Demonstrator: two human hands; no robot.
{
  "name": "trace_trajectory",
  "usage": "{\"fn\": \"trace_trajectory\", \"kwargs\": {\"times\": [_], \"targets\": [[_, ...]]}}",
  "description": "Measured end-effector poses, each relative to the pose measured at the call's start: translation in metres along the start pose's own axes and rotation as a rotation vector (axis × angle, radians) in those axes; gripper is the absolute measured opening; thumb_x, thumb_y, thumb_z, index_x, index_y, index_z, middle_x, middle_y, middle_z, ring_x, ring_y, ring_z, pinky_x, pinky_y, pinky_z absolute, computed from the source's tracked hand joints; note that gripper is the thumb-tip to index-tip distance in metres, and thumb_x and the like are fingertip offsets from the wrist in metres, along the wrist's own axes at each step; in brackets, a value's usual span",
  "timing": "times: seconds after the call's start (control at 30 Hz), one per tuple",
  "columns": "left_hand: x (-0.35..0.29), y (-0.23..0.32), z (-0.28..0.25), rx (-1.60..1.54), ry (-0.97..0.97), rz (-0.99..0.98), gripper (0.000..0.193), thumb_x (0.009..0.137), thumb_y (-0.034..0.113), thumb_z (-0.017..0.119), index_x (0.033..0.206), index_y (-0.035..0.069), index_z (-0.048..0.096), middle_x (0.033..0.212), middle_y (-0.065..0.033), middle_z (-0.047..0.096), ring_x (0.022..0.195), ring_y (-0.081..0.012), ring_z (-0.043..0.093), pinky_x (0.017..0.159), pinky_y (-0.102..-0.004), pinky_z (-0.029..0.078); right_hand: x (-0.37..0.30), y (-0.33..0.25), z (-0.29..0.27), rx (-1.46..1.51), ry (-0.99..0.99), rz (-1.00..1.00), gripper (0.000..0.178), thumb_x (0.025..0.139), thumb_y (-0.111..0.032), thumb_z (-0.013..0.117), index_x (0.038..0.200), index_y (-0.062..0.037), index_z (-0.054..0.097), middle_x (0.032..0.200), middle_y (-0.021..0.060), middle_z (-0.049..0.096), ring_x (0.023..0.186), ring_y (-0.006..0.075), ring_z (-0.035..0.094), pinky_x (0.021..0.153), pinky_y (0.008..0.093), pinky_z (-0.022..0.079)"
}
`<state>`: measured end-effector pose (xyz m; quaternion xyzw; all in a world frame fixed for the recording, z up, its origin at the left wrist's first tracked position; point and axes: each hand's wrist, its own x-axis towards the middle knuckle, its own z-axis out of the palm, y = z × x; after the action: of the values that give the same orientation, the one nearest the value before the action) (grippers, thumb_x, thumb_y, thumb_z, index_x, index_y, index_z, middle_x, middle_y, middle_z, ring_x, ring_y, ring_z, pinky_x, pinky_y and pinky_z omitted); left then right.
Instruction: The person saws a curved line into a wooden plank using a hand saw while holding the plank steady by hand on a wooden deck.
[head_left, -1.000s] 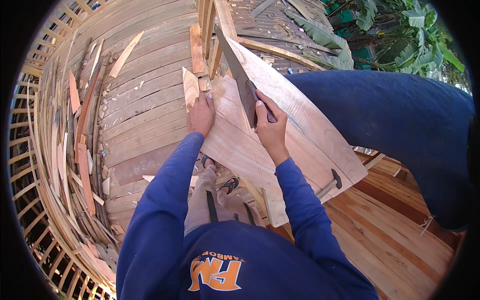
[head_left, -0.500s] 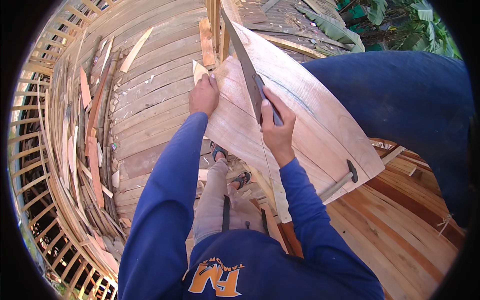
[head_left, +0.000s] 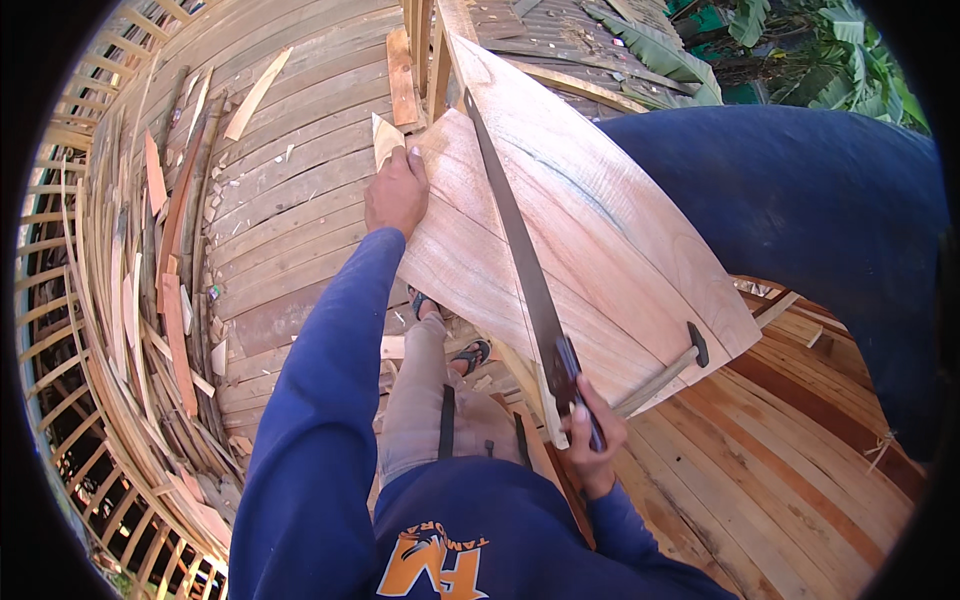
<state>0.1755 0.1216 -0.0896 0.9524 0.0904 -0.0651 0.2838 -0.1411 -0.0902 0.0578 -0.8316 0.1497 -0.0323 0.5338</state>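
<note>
Grey steel saw (head_left: pixel 520 242) lay diag. across pale board (head_left: pixel 610 230), tip away-left of R hand (head_left: pixel 597 440), closed round its handle (head_left: pixel 567 362); L hand (head_left: pixel 397 190) curled at board's L edge, grip unclear.

The left arm (head_left: pixel 335 350) stretches well forward, slightly bent, its sleeve reaching the wrist; the left hand (head_left: pixel 395 195) is back upward, fingers bent, thumb toward the right. The right arm (head_left: pixel 632 530) is drawn in close beside the torso (head_left: pixel 500 505), the right hand (head_left: pixel 596 442) closed with fingers curled. Between the arms show the legs (head_left: pixel 422 400), left foot (head_left: pixel 426 306) ahead of the right foot (head_left: pixel 468 359)
</note>
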Motion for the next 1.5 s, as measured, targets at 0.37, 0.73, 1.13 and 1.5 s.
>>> {"fn": "trace_trajectory", "kwargs": {"times": [0.37, 0.73, 1.13, 1.5], "targets": [[0.008, -0.001, 0.001, 0.004, 0.033, 0.040, 0.042, 0.105, 0.039, 0.037, 0.102, 0.003, 0.059, 0.097, -0.0256, 0.070, 0.090, -0.0461, 0.067, 0.081, -0.0557, 0.050, 0.122, -0.013, 0.060, 0.134, 0.044, 0.007, 0.033, 0.094, -0.006, 0.058, 0.125, 0.0029, 0.066, 0.104, 0.0192, 0.074, 0.086, 0.0104, 0.066, 0.076, 0.0254, 0.052], [0.017, 0.010, 0.008, 0.023, 0.010, 0.081, 0.042, 0.105, 0.039, 0.036, 0.106, 0.003, 0.058, 0.099, -0.0251, 0.068, 0.091, -0.0458, 0.067, 0.083, -0.0556, 0.051, 0.202, -0.016, 0.098, 0.029, 0.124, -0.298, 0.032, 0.096, -0.009, 0.057, 0.125, 0.0017, 0.066, 0.087, 0.0136, 0.070, 0.062, 0.0074, 0.056, 0.058, 0.0239, 0.046], [0.006, -0.003, 0.005, 0.048, 0.028, 0.032, 0.043, 0.104, 0.040, 0.036, 0.106, 0.004, 0.059, 0.097, -0.0268, 0.069, 0.092, -0.0463, 0.067, 0.083, -0.0554, 0.051, -0.012, 0.015, 0.002, -0.126, 0.006, -0.129, 0.039, 0.091, -0.010, 0.055, 0.123, 0.0092, 0.064, 0.088, 0.0174, 0.072, 0.068, 0.0178, 0.068, 0.066, 0.0269, 0.054], [0.012, -0.005, 0.004, 0.059, 0.033, 0.061, 0.046, 0.104, 0.041, 0.035, 0.104, 0.003, 0.062, 0.096, -0.0264, 0.070, 0.091, -0.0459, 0.067, 0.084, -0.0556, 0.050, 0.147, -0.003, 0.078, 0.144, 0.083, -0.109, 0.033, 0.093, -0.007, 0.058, 0.124, 0.0040, 0.066, 0.101, 0.0207, 0.073, 0.077, 0.0135, 0.067, 0.069, 0.0263, 0.052]]}}
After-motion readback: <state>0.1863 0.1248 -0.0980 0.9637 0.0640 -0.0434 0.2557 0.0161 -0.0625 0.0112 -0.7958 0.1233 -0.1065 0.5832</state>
